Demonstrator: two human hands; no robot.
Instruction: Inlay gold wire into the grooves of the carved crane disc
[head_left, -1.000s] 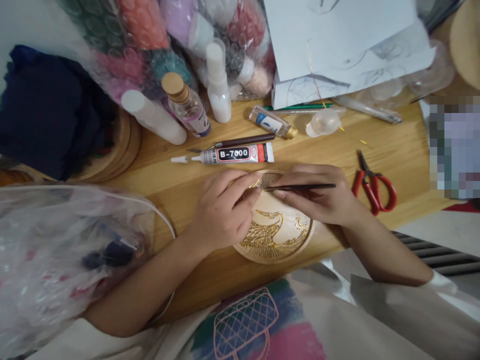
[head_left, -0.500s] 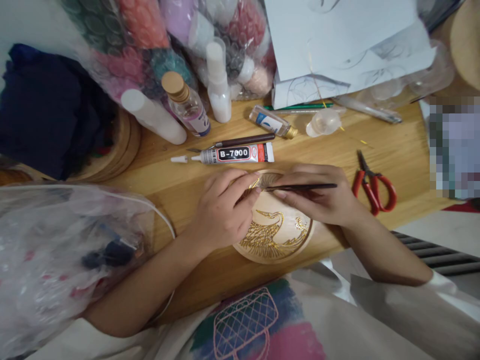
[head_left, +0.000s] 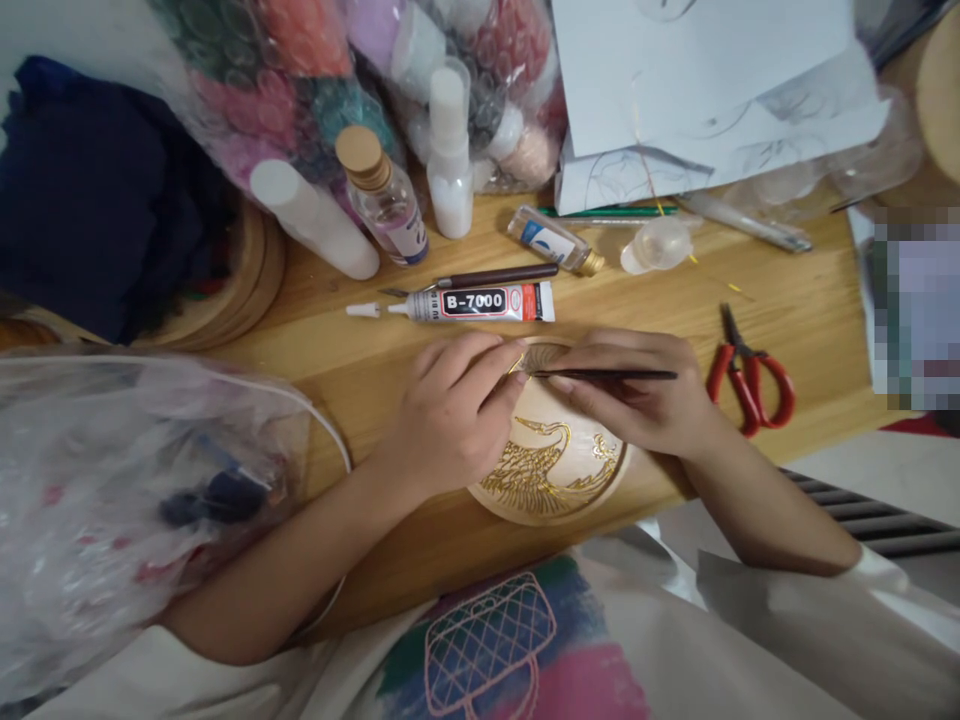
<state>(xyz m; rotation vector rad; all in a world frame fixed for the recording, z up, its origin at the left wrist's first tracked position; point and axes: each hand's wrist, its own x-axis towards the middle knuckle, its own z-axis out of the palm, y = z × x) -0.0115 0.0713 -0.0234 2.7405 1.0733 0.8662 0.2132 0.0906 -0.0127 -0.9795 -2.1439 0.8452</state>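
A round wooden plaque [head_left: 577, 412] lies on the table, bearing a crane outlined in raised gold wire [head_left: 555, 430]. My left hand [head_left: 457, 410] rests over its left side, thumb and forefinger pinched together on a short piece of gold wire [head_left: 517, 363] near the upper rim. From the right, my right hand [head_left: 645, 390] grips slim black tweezers [head_left: 622, 375], their tip meeting my left fingertips. My palms hide parts of the plaque's left and right edges.
Behind the plaque lie a B-7000 glue tube [head_left: 480, 302] and a dark-handled craft knife [head_left: 502, 274]. Red-handled pliers [head_left: 750, 375] sit to the right. Small bottles [head_left: 386, 205], papers [head_left: 712, 90] and bagged colored material [head_left: 285, 90] line the back. A plastic bag [head_left: 112, 500] occupies the left.
The view has shifted slightly, so background items appear moved a little. Both hands keep their hold over the plaque, with the tweezers tip still at the left fingertips.
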